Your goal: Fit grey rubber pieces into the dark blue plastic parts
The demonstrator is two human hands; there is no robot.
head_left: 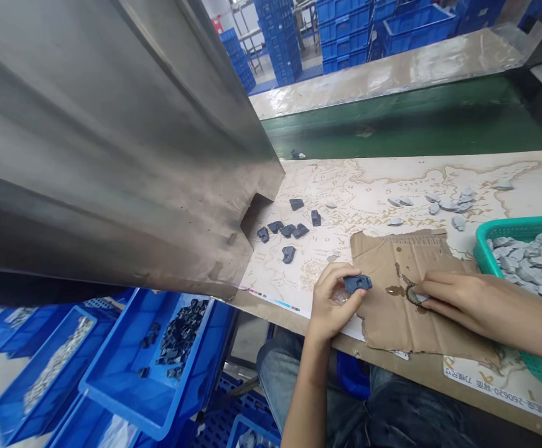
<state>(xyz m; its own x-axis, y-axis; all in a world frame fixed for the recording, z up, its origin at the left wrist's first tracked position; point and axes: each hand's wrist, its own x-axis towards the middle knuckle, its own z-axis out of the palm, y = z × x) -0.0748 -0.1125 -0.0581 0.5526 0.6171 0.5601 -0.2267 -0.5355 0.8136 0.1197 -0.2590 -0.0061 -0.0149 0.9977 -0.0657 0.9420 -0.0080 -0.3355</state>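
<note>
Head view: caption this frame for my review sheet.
Left hand holds a dark blue part; right hand presses a grey piece on stained cardboard beside a green basket.

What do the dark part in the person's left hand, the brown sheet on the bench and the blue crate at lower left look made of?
The dark blue-grey part in the left hand looks like matte moulded plastic or rubber, though coated metal is possible. The brown sheet looks like unfinished cardboard, with torn edges. The blue crate looks like glossy moulded plastic, with thin walls.
</note>
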